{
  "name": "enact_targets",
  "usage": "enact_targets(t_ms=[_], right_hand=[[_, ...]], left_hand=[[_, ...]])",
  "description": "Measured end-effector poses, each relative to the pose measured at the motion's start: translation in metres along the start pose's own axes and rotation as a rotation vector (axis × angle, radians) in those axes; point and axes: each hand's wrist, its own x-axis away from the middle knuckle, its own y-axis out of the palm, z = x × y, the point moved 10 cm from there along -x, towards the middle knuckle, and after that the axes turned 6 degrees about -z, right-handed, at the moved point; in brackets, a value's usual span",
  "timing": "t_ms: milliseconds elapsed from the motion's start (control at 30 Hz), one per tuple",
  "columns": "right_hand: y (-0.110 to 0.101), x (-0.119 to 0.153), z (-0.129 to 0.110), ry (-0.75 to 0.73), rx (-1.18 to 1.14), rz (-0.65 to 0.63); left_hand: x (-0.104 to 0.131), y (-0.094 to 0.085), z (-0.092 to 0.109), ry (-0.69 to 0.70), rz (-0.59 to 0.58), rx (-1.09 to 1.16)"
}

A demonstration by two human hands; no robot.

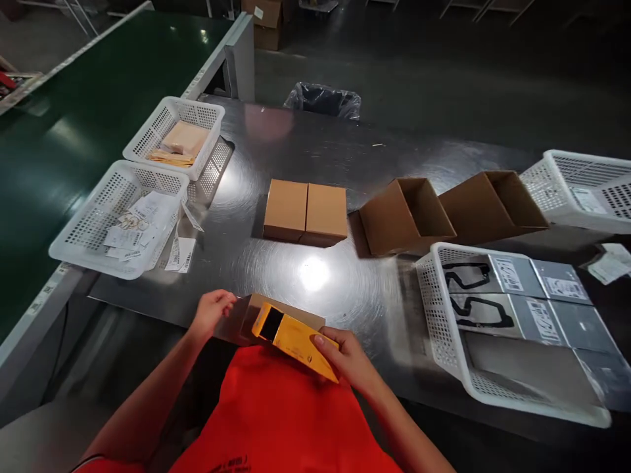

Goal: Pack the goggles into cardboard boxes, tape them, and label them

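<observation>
A small yellow box point(302, 338) is tilted in front of my red top, with its dark open end facing left. My right hand point(342, 355) grips its right end, thumb on top. My left hand point(213, 315) is to the left of the box, apart from it, its fingers curled together; whether anything is between them is hidden. Just behind the yellow box, a brown cardboard box point(310, 317) rests at the table's near edge, partly covered by it.
Two closed brown cartons point(286, 205) stand mid-table, with open cartons point(389, 220) to their right. A white basket point(446, 328) of grey boxes is at right, another basket point(542, 180) behind it. Baskets of papers point(118, 261) and envelopes point(214, 128) stand left by the green conveyor point(113, 72).
</observation>
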Motion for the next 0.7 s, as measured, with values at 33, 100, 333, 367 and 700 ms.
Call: enact_targets(t_ms=[33, 100, 333, 367, 700], right_hand=[[-0.002, -0.001, -0.003, 0.02, 0.042, 0.013], [-0.005, -0.004, -0.009, 0.055, 0.138, 0.039], [-0.006, -0.015, -0.012, 0.15, 0.227, 0.039], [-0.006, -0.014, -0.01, 0.163, 0.224, 0.045], [-0.007, -0.008, 0.004, 0.212, 0.104, 0.05]], left_hand=[[-0.007, -0.015, -0.008, -0.023, 0.019, 0.003], [-0.019, -0.035, -0.028, -0.086, 0.007, 0.016], [-0.048, -0.012, -0.094, -0.122, -0.017, -0.059], [-0.051, 0.0, -0.1, -0.11, -0.004, -0.09], [-0.045, 0.044, -0.103, -0.016, -0.002, -0.499]])
